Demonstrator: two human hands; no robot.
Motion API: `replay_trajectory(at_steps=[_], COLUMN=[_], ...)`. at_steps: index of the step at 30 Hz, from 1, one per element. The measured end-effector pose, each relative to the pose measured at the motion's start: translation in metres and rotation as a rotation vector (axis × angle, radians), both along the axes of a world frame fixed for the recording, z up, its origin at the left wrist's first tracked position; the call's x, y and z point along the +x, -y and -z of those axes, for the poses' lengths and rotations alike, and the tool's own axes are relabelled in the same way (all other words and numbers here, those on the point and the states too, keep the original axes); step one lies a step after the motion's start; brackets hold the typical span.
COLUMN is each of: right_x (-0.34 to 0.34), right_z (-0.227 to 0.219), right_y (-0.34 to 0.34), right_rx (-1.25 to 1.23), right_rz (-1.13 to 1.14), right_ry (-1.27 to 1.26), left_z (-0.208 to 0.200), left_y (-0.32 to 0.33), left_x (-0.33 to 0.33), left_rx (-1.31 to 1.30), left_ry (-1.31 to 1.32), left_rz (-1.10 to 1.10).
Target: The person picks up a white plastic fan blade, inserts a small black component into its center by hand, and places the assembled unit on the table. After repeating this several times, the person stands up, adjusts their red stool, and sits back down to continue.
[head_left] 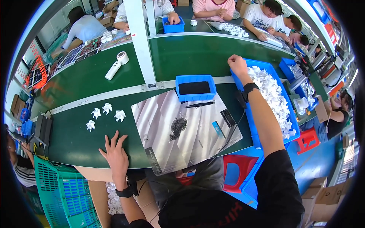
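My left hand (115,155) rests on the green bench, fingers spread, with nothing in it. Just beyond its fingertips lie several small white bladed pieces, like little fan wheels (119,115). My right hand (238,65) is raised at the far left corner of a large blue bin (274,70), its fingers curled closed; anything inside them is hidden. The bin is heaped with white bladed pieces (272,95) like those on the bench. Between my arms, a glossy grey-and-white printed sheet (156,117) carries a small pile of tiny black parts (178,128).
Black tweezers (199,104) lie below a small blue tray (195,99) of black material. A white handheld fan (117,65) lies on the green conveyor (190,49) beyond a metal post (140,45). Green crates (68,193) and an open carton (99,197) stand at lower left. People sit opposite.
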State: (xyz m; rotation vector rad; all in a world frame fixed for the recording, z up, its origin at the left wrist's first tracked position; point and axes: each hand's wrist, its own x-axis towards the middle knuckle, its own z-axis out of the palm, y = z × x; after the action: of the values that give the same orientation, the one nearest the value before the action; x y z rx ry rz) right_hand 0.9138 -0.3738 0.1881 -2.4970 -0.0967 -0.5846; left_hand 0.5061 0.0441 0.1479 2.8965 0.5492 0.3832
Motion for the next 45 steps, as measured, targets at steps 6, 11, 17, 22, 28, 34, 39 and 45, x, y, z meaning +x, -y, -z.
replay_trajectory(at_steps=[6,11,17,22,28,34,39,45], right_x=[-0.0020,0.0012,-0.0048,-0.0037,-0.0038,-0.0053,-0.0038,-0.0029], right_z=[-0.0008,-0.0011,-0.0032,-0.0018,-0.0027,-0.0026,-0.0021,-0.0021], right_y=[-0.0001,-0.0042,-0.0054,-0.0060,-0.0052,-0.0058,-0.0043,-0.0041], right_rx=[0.021,0.027,0.009,0.004,0.005,-0.003,-0.002,0.012], right_rz=[0.003,-0.001,0.003,0.021,0.016,0.022,0.014,0.015], right_ry=[-0.052,-0.054,-0.043,-0.031,-0.055,-0.067,-0.062,-0.090], left_z=[-0.0002,-0.0014,-0.0014,-0.0021,0.0011,0.0007,0.0007,0.0023], left_y=[0.0011,0.0011,0.0010,0.0043,0.0039,0.0017,0.0000,0.0006], left_x=[0.0028,0.0014,0.0015,0.0041,0.0045,0.0014,0.0012,0.0003], left_rx=[-0.002,0.007,0.012,-0.007,-0.008,-0.077,-0.118,-0.117], left_ry=[0.007,-0.002,-0.031,-0.016,-0.004,0.019,0.036,0.037], left_rz=[0.011,-0.008,-0.014,-0.055,-0.078,-0.057,-0.035,-0.035])
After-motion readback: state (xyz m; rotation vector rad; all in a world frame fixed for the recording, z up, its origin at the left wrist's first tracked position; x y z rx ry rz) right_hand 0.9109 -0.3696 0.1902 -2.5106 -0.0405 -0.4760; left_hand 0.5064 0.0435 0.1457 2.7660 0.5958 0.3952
